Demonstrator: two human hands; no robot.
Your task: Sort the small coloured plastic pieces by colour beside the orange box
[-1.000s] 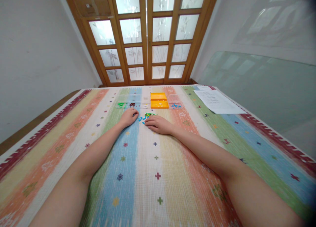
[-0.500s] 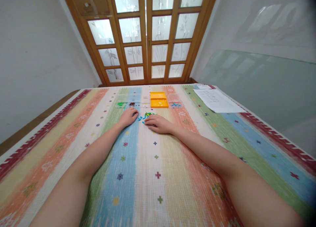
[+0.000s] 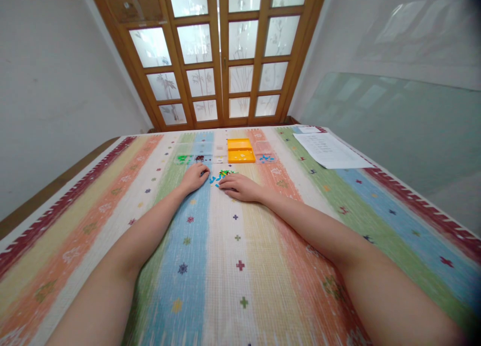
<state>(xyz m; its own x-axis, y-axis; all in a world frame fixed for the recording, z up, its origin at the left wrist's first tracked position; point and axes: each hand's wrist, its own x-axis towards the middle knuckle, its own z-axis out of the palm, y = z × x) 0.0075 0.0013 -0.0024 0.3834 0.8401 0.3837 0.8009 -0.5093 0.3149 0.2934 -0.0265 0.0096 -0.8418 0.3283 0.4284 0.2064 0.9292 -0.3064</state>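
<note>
Toward the far part of the table, a small loose pile of green, yellow and dark pieces (image 3: 227,173) lies on the cloth, with several blue pieces (image 3: 216,178) spread at its near left. My left hand (image 3: 194,178) rests just left of the blue pieces, its fingers curled in and thumb close to them; anything between the fingertips is too small to make out. From the right, my right hand (image 3: 242,187) lies low beside the pile, fingers stretched out and pointing left. Its fingertips are at the blue pieces and partly cover the near side of the pile.
Behind the hands stand clear boxes holding green pieces (image 3: 183,159), dark brown pieces (image 3: 200,158) and blue pieces (image 3: 266,158). An open orange case (image 3: 241,156) sits among them. Printed paper (image 3: 328,150) lies at the right on the striped tablecloth (image 3: 225,286).
The view has shifted slightly. Both hands stay almost in the same place at the pile, the right fingertips still at the blue pieces.
</note>
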